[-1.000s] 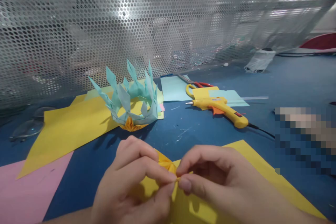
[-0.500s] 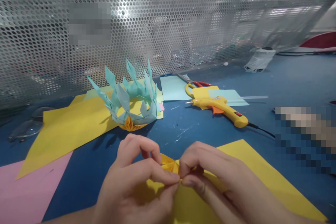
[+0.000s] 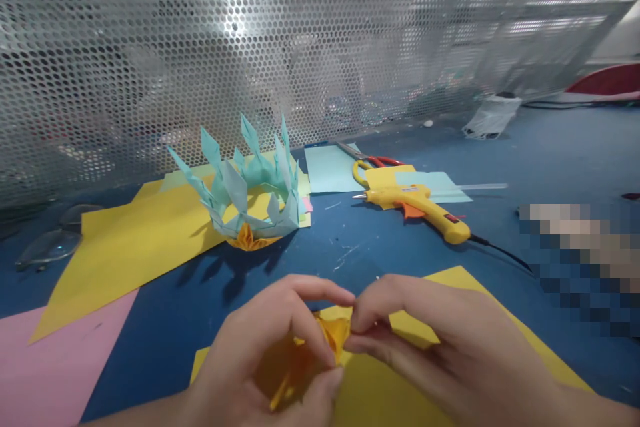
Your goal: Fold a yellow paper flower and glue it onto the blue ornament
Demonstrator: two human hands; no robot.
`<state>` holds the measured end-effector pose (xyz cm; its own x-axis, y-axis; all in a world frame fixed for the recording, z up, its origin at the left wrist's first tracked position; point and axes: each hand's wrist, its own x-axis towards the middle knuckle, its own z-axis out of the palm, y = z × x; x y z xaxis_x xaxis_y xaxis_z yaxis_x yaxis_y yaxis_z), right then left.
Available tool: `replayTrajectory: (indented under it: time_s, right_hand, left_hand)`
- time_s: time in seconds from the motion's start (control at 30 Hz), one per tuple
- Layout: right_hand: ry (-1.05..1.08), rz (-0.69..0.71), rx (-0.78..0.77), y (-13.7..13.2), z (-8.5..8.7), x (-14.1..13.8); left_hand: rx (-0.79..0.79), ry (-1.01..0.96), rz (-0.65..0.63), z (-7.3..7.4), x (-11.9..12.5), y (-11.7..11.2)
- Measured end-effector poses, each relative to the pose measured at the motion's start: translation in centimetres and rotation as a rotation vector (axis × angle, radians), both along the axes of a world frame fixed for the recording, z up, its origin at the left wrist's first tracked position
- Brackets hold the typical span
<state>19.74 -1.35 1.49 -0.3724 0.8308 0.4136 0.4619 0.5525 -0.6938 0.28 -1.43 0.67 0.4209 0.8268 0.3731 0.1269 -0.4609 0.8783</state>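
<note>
Both my hands pinch a small folded yellow-orange paper piece (image 3: 334, 335) low in the middle of the view. My left hand (image 3: 273, 360) curls round it from the left, thumb and fingers closed on it. My right hand (image 3: 450, 353) grips its right edge with thumb and forefinger. Under my hands lies a yellow paper sheet (image 3: 465, 280) on the blue table (image 3: 350, 247). Further back stands a spiky light-blue folded paper crown (image 3: 245, 187) with an orange folded piece (image 3: 249, 237) at its base.
A yellow glue gun (image 3: 425, 210) with a black cord lies right of centre, with scissors (image 3: 373, 161) and light-blue paper (image 3: 330, 168) behind it. A big yellow sheet (image 3: 125, 247) and a pink sheet (image 3: 55, 360) lie left. A perforated metal screen (image 3: 300, 40) closes the back.
My hands have dropped slightly toward me and turned the folded piece. My left fingers have opened out more round it, and the yellow sheet's near left corner now shows.
</note>
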Motion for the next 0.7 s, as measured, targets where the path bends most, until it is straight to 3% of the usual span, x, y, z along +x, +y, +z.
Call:
replayTrajectory:
  time_s: [0.17,0.33,0.63,0.7]
  right_hand:
    - [0.111,0.056,0.086,0.9,0.5,-0.1]
    - [0.261,0.095,-0.022,0.7,0.2,-0.6]
    - [0.124,0.016,0.124,-0.1,0.5,0.3]
    - [0.037,0.048,0.137,-0.3,0.4,0.5]
  left_hand:
    - [-0.044,-0.094,-0.01,0.1,0.1,0.3]
    - [-0.022,-0.154,-0.012,-0.1,-0.2,0.7]
    - [0.119,-0.065,0.089,-0.2,-0.1,0.6]
    - [0.132,-0.086,0.042,-0.1,-0.1,0.4]
